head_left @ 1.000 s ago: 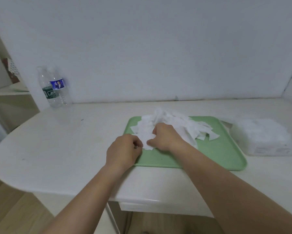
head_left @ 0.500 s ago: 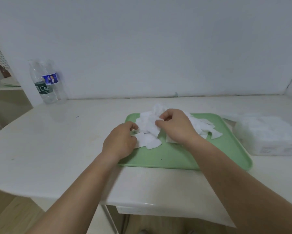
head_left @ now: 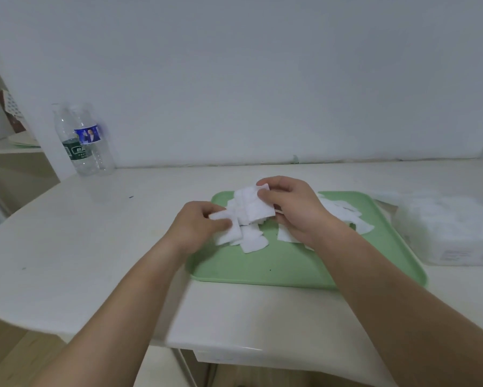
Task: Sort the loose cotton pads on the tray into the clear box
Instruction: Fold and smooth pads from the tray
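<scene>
On the green tray (head_left: pixel 276 265), 11 o'clock quarter: right hand (head_left: pixel 293 210) pinches a stack of cotton pads (head_left: pixel 251 205) between thumb and curled fingers, held clear of the heap. 0.5 s ago this hand lay lower, on the pile. Left hand (head_left: pixel 198 227), at 9 o'clock of the stack, grips its near end, thumb on top; 0.5 s ago it was at the pile's edge. Loose pads (head_left: pixel 252 243) lie beneath both hands and out toward 2 o'clock. Clear box (head_left: pixel 452 233) sits on the table (head_left: pixel 95 233) at 3 o'clock of the tray. 2 water bottles (head_left: pixel 82 141) at 10 o'clock, unmoved.
</scene>
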Motion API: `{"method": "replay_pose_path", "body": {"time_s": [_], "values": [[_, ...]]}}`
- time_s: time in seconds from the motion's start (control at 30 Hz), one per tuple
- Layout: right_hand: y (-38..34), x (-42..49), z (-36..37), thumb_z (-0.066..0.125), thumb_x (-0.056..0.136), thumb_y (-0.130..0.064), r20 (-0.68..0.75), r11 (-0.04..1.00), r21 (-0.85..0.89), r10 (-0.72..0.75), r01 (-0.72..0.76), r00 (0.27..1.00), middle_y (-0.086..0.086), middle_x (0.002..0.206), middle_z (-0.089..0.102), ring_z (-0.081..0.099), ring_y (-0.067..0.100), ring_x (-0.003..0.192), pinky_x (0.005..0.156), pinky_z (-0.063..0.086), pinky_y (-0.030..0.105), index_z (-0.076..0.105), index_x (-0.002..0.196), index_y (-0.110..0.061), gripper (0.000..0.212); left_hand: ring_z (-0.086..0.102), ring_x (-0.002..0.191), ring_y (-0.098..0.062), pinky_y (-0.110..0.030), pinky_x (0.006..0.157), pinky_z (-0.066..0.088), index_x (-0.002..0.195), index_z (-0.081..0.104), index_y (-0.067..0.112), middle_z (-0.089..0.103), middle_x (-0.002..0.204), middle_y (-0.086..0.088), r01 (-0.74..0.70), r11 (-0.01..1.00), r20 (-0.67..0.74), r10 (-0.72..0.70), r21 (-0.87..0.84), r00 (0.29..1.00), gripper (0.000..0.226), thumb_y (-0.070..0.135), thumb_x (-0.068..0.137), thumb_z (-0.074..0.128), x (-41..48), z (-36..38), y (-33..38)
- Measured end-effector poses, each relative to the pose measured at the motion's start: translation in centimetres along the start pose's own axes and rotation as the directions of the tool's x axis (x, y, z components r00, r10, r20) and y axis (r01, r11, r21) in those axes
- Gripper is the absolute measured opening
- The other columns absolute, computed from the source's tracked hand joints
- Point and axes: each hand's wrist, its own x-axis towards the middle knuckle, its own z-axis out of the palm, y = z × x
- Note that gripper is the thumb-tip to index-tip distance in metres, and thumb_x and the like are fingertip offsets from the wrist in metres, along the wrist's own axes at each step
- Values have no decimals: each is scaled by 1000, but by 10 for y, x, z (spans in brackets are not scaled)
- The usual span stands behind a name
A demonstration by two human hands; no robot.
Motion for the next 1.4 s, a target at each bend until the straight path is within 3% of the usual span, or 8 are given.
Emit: {"method": "replay_pose_path", "body": {"time_s": [0.17, 0.27, 0.4, 0.57, 0.97, 1.07, 1.23, 1.4], "values": [[3, 5, 0, 67, 91, 0, 23, 970, 238, -56, 48, 998, 8, 89, 75, 72, 19, 85, 77, 58, 32, 71, 100, -10, 14, 71, 83, -20, -34, 83, 58, 100, 77, 10, 77, 104, -13, 41, 932, -2, -45, -360, 999, 13, 10, 91, 68, 9, 3, 12], [5, 7, 0, 69, 87, 0, -6, 959, 277, -68, 67, 998, 10, 88, 75, 73, 23, 86, 76, 59, 32, 68, 100, -6, 14, 72, 84, -23, -36, 78, 62, 103, 74, 5, 76, 102, -18, 13, 889, 32, 2, -458, 999, 14, 4, 93, 64, 14, 16, 20], [9, 4, 0, 74, 86, -5, -47, 984, 148, -95, 101, 994, 11, 86, 76, 73, 24, 82, 70, 59, 35, 70, 97, -9, 13, 69, 73, -22, -33, 68, 60, 103, 77, 7, 76, 88, -13, -22, 859, 66, 65, -512, 996, 24, 12, 80, 82, 18, 30, 27], [12, 3, 4, 80, 83, -11, -127, 983, -84, -176, 166, 976, 14, 86, 75, 70, 17, 75, 68, 54, 28, 73, 93, -13, 13, 72, 90, -36, -58, 91, 56, 96, 81, 15, 77, 98, -19, -58, 844, 55, 103, -532, 993, 15, 13, 84, 73, 19, 39, 23], [17, 3, 3, 81, 81, -15, -178, 926, -308, -282, 219, 943, -4, 77, 70, 65, 9, 64, 63, 54, 29, 72, 81, -22, 11, 49, 82, -36, -43, 78, 44, 105, 77, 5, 65, 96, -38, -49, 819, 174, 180, -571, 968, 29, 28, 89, 71, 10, 38, 13], [20, 4, 3, 81, 80, -18, -176, 900, -372, -309, 227, 935, -6, 76, 70, 65, 11, 68, 69, 56, 31, 72, 80, -25, 11, 36, 69, -28, -30, 63, 38, 107, 72, -5, 49, 80, -18, -20, 807, 177, 154, -590, 972, 31, 21, 93, 64, 12, 42, 12], [21, 4, 3, 81, 80, -23, -164, 835, -494, -362, 241, 918, -10, 73, 67, 58, 2, 63, 63, 46, 16, 70, 80, -26, 12, 71, 106, -31, -30, 79, 60, 120, 67, -4, 73, 115, -21, 94, 704, 247, 118, -704, 962, 46, 36, 103, 51, 7, 38, 16], [24, 0, 9, 72, 88, -30, -160, 816, -515, -392, 263, 906, -6, 72, 65, 59, 5, 59, 60, 53, 23, 67, 88, -25, 7, 73, 91, -28, -34, 78, 62, 116, 69, -4, 75, 106, -21, -50, 742, 76, 135, -669, 988, 23, 5, 97, 60, 4, 36, 11]]}}
